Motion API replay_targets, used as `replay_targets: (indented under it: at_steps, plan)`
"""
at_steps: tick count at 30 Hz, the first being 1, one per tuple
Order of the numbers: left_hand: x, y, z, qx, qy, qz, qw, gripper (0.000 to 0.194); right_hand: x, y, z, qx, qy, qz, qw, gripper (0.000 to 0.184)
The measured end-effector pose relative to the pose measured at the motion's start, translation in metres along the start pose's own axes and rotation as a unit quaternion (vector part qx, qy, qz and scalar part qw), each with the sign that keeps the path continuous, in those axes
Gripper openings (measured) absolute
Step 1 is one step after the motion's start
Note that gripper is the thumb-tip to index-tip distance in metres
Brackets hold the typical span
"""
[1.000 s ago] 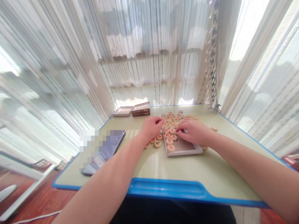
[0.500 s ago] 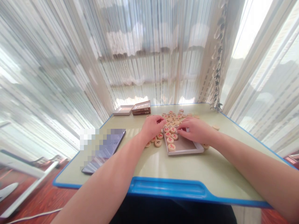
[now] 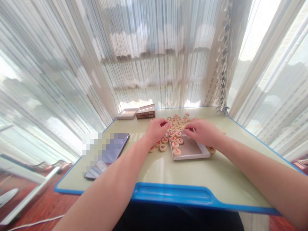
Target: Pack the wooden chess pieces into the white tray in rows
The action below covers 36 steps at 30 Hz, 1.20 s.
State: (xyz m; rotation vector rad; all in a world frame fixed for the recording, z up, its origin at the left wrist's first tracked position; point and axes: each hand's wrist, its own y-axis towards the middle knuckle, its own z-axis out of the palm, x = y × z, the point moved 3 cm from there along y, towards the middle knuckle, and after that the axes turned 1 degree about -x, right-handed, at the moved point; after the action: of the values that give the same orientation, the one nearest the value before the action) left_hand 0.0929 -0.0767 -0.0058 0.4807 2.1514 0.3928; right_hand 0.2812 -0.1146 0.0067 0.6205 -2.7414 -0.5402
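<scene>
A shallow open box (image 3: 192, 157) with a pale rim lies on the table. Inside, along its left side, round wooden xiangqi pieces with red characters sit in two columns, a horse piece (image 3: 176, 151) lowest. My left hand (image 3: 157, 131) is at the box's far left corner, its fingers curled together; whatever they may hold is hidden. Over the box's far right part is my right hand (image 3: 202, 131), thumb and bent fingertips slightly apart beside the loose pieces at the far rim. A black-lettered piece (image 3: 163, 147) and several red ones lie left of the box.
More loose xiangqi pieces (image 3: 176, 122) are heaped beyond the box. A tablet-like dark device (image 3: 112, 155) lies at left. At the back left are an open box lid (image 3: 126, 114) and stacked boxes (image 3: 145, 112). A blue tray edge (image 3: 173, 194) borders the table's front.
My right hand has moved slightly away from me, its fingertips leaving the red pieces in the box for its far rim. My left hand has barely shifted. The pieces in the box look unmoved.
</scene>
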Motion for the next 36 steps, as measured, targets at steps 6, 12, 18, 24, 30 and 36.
replay_targets:
  at_steps: [6,12,18,24,30,36]
  plan:
    - [0.012,0.006,-0.005,-0.047,-0.081,-0.033,0.995,0.025,-0.025,0.003,-0.003,-0.071,0.017,0.101,0.992,0.033]
    - [0.008,0.003,-0.003,-0.001,-0.075,-0.027,0.997,0.036,-0.020,0.005,0.009,-0.013,0.021,0.032,0.999,0.041]
    - [0.003,0.001,0.003,0.100,-0.017,0.006,0.995,0.056,-0.017,0.005,0.012,0.010,0.037,0.014,0.999,0.046]
    - [0.003,0.002,0.006,0.163,0.108,0.040,0.980,0.069,-0.017,0.007,0.013,0.029,0.044,0.025,0.998,0.050]
    - [0.002,0.003,0.008,0.154,0.172,0.080,0.970,0.067,-0.019,0.008,0.015,0.031,0.050,0.025,0.998,0.049]
    - [0.003,0.001,0.009,0.167,0.205,0.076,0.962,0.067,-0.022,0.009,0.016,0.019,0.060,0.016,0.998,0.045]
